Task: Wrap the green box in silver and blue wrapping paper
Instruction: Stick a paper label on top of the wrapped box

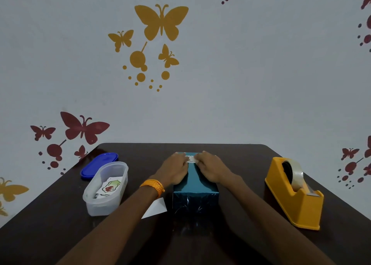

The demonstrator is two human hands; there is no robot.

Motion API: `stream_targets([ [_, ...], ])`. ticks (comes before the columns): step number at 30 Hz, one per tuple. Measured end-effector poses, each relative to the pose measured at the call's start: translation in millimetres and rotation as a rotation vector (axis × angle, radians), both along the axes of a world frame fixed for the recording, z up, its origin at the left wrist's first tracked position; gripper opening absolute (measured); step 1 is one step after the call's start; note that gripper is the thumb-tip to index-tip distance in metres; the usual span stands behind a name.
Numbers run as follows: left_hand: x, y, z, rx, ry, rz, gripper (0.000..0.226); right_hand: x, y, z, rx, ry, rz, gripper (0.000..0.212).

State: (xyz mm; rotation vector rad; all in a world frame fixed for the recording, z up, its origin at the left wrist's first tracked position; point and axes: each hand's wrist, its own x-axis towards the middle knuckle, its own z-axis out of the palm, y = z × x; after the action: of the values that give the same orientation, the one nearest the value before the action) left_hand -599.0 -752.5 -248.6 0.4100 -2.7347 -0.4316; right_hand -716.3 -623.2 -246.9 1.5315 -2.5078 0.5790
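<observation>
The box [195,192] stands in the middle of the dark table, covered in shiny blue wrapping paper with silver glints. A small white sticker label [191,159] lies on its top near the far end. My left hand [175,169] rests on the box's left top edge, fingers touching the label's left side. On the right, my right hand [211,169] lies on the top with fingers pressing the label's right side. An orange thread band circles my left wrist.
A clear plastic tub [106,188] with sticker labels stands at the left, its blue lid [99,165] behind it. A white paper scrap [155,208] lies left of the box. A yellow tape dispenser [295,192] stands at the right. The wall is behind the table [251,164].
</observation>
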Motion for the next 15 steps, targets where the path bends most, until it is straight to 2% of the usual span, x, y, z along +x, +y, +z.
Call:
stream_targets([
  [3,-4,-2,0,-0.004,-0.225,0.017,0.051,4,6,8,0.285,-0.052,-0.011,0.05],
  [7,-8,-2,-1,-0.036,-0.315,0.079,0.06,7,15,16,0.453,0.031,-0.137,0.074],
  [12,-7,-2,-3,0.042,-0.298,0.122,0.067,15,18,18,0.435,0.122,-0.242,0.082],
  [15,0,0,-1,0.077,-0.164,0.139,0.067,17,19,16,0.309,0.157,-0.147,0.072],
])
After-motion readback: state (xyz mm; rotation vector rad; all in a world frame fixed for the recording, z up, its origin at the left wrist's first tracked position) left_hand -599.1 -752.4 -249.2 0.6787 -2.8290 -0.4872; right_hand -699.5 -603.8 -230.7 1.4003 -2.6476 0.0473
